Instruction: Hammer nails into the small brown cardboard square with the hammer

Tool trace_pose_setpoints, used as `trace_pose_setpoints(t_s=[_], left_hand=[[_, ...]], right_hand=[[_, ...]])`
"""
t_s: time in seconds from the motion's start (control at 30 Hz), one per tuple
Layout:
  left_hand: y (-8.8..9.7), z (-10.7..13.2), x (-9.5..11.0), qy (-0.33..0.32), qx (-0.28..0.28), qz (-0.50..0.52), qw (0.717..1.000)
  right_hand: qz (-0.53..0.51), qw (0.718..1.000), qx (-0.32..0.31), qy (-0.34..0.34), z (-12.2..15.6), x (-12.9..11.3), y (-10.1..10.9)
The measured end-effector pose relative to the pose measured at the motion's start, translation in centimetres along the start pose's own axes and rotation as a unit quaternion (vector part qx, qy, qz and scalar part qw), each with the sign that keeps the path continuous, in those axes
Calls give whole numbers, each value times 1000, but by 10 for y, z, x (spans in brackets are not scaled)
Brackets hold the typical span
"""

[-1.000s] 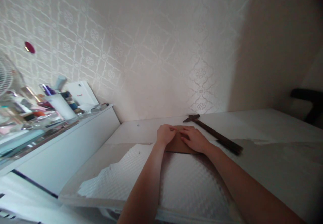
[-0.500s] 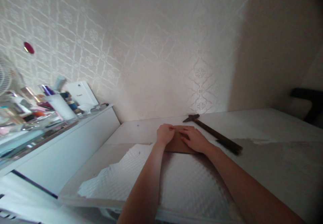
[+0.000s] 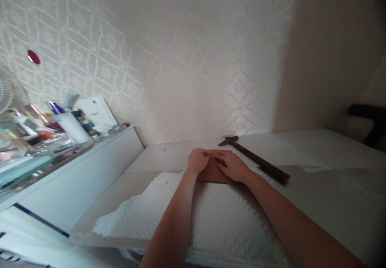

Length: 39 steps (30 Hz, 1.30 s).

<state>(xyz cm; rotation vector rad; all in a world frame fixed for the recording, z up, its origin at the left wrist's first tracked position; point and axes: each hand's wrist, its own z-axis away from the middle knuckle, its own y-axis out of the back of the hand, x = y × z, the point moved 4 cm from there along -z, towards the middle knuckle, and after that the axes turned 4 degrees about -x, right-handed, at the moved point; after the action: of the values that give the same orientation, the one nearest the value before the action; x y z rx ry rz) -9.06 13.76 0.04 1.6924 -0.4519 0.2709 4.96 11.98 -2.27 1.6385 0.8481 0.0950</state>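
A flat brown board (image 3: 213, 173) lies on the white table (image 3: 316, 151), partly on a sheet of white textured padding (image 3: 223, 215). My left hand (image 3: 197, 161) rests on the board's left part with its fingers curled and pinched at something too small to make out. My right hand (image 3: 233, 166) lies on the board's right part, fingers bent and reaching toward the left hand's fingertips. A hammer (image 3: 256, 161) with a dark wooden handle lies on the table just right of my right hand, head toward the wall.
A patterned wall (image 3: 181, 67) stands right behind the table. To the left a lower white shelf (image 3: 90, 155) is crowded with bottles and tubes (image 3: 69, 123). A dark chair part (image 3: 368, 117) shows at the far right.
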Motion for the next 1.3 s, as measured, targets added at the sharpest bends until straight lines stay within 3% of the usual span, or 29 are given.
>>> trace_pose_setpoints(t_s=[0.6,0.97,1.17,1.3], left_hand=[[-1,1,1,-4,-22,-19,1000],[0,0,0,17,-15,27,999],[13,4,4,52,34,16,998],[20,22,34,2,54,-32,998]], right_hand=[[4,1000,-19,-7,0,-2,1],[17,1000,-11,-24,2,-4,4],[132,978,44,-155,11,-2,27],[181,932,75,-304,28,8,49]])
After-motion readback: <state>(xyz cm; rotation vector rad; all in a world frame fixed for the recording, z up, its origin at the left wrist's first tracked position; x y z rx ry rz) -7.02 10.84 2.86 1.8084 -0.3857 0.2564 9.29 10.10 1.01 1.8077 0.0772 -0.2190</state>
